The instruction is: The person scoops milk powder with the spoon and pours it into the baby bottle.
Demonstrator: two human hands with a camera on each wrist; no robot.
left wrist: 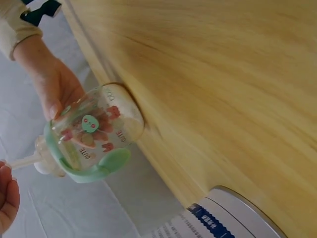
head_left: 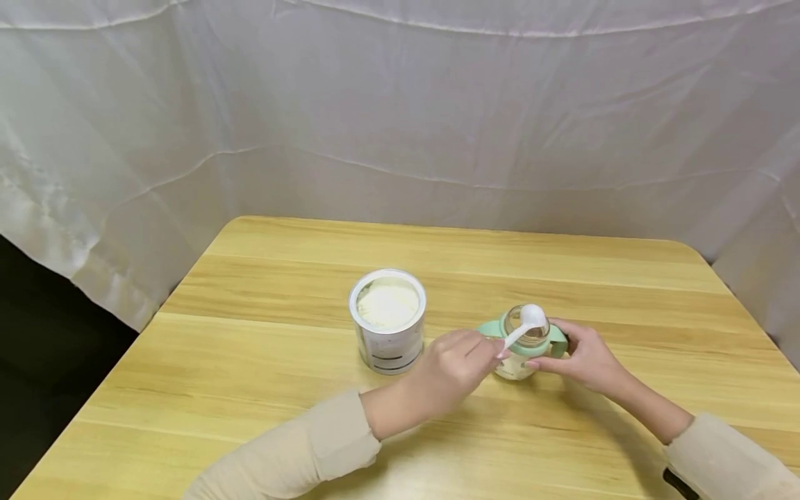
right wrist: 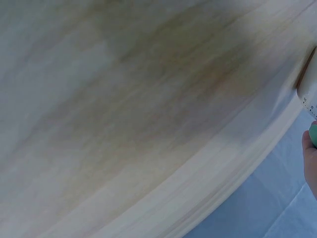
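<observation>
My left hand [head_left: 445,375] pinches the handle of a white scoop [head_left: 532,317], whose bowl lies over the mouth of a clear baby bottle [head_left: 514,368]. The bottle stands upright on the table and has a green collar with two side handles. Its wall carries red and green cartoon prints in the left wrist view, and pale contents show low inside. My right hand [head_left: 590,359] grips the bottle from the right side, thumb in front. In the right wrist view only part of that hand [right wrist: 311,166] and the bottle's edge [right wrist: 309,87] show.
An open can [head_left: 390,351] of pale powder stands on the wooden table [head_left: 250,368], left of the bottle and just beyond my left hand. Light grey cloth [head_left: 400,118] hangs behind the table and at its sides.
</observation>
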